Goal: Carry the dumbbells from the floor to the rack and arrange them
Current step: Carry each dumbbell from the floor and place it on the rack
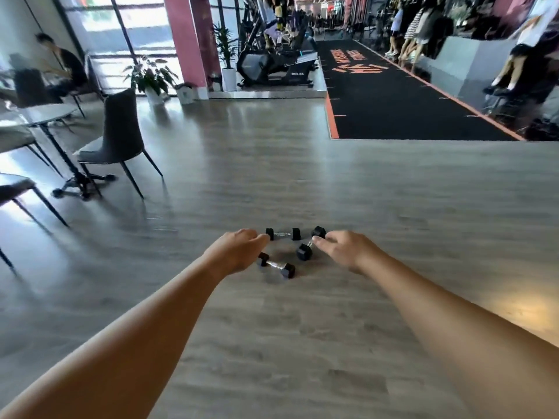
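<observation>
Reaching down, we hold our left hand [234, 254] and right hand [343, 251], fingers loosely curled and holding nothing, over three dumbbells [276, 265] on the wood floor [272, 176]. A grey chair [116, 134] stands left; a black mat [393, 101] lies ahead.

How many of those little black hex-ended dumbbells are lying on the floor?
3. The far black hex-ended dumbbell lies between both hands, the near dumbbell by the left hand, the angled dumbbell at the right hand. None looks hidden.
</observation>
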A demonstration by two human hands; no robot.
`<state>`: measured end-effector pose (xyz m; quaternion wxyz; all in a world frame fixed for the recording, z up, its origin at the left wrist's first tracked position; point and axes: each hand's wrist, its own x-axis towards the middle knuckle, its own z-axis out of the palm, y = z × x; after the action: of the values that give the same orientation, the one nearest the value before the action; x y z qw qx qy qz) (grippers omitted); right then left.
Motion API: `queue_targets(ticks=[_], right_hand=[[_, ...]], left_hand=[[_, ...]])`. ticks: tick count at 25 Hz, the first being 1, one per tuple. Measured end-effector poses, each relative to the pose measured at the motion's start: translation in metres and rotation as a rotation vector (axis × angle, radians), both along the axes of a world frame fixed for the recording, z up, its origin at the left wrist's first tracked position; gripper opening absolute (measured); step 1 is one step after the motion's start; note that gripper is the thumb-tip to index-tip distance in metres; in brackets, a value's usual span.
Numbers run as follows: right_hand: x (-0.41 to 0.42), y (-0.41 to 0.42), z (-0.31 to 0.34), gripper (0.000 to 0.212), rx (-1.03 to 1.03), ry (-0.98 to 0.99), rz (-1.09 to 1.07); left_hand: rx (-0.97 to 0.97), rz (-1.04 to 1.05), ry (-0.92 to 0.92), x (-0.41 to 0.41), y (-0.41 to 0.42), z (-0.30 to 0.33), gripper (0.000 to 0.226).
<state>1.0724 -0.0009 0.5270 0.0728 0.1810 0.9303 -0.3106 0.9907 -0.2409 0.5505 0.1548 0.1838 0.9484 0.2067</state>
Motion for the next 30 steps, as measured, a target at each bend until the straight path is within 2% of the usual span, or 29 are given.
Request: queue_targets(ticks=[8, 13, 17, 20, 22, 26, 27, 30], right_hand=[[-0.227, -0.004, -0.02, 0.064, 0.006, -0.057, -0.027], [-0.339, 0.025, -0.027, 0.079, -0.002, -0.053, -0.143], [-0.412, 0.056, -0.056, 0.075, -0.037, -0.061, -0.167], [-0.474, 0.092, -0.09, 0.072, -0.065, -0.102, -0.178], [-0.514, 0.117, -0.124, 0.052, -0.108, -0.107, -0.208], [-0.562, 0.144, -0.191, 0.055, -0.17, -0.196, -0.299], [-0.569, 0.148, -0.213, 0.057, -0.19, -0.24, -0.316], [-0.587, 0.153, -0.295, 0.065, -0.239, -0.349, -0.332]], left_hand=[[-0.029, -0.057, -0.076, -0.238, 0.002, -0.024, 0.038], [-0.041, -0.122, -0.053, -0.375, 0.04, -0.027, 0.044], [-0.087, -0.222, -0.069, -0.456, 0.088, -0.052, 0.039], [-0.116, -0.203, -0.162, -0.519, 0.124, -0.088, 0.047], [-0.139, -0.186, -0.214, -0.562, 0.147, -0.117, 0.054], [-0.243, -0.234, -0.256, -0.623, 0.179, -0.187, 0.068], [-0.265, -0.235, -0.275, -0.635, 0.185, -0.211, 0.065], [-0.324, -0.252, -0.296, -0.662, 0.2, -0.297, 0.034]])
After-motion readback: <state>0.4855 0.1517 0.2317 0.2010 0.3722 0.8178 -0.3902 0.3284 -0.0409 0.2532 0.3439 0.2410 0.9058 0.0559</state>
